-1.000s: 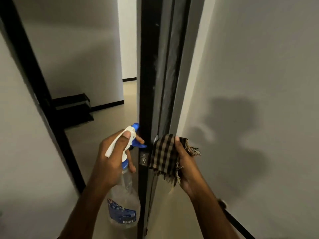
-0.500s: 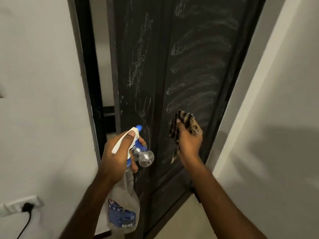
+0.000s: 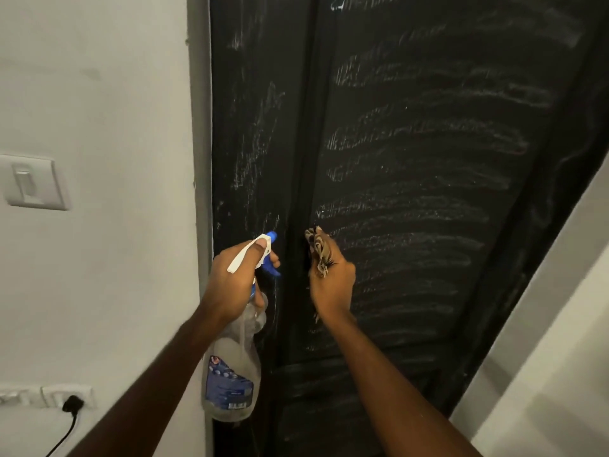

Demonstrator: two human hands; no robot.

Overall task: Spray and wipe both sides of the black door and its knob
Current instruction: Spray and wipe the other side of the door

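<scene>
White wall [image 3: 115,94] takes up pretty much the whole 9 o'clock side, with a pale light switch [image 3: 33,181] mounted on it. Down at 8 o'clock there's a row of sockets [image 3: 66,395] with a black plug [image 3: 72,405] in one, cable [image 3: 62,437] dropping toward 7. Grey frame strip [image 3: 199,127] runs up at 11, another pale wall [image 3: 560,357] at 4.

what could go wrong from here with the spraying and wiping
1. The spray bottle in the left hand aims close to the edge of the black door. Mist could drift onto the white wall, toward the light switch or the plugged socket.
2. The right hand holds the checked cloth bunched up, so it may only smear the whitish streaks rather than lift them.
</scene>
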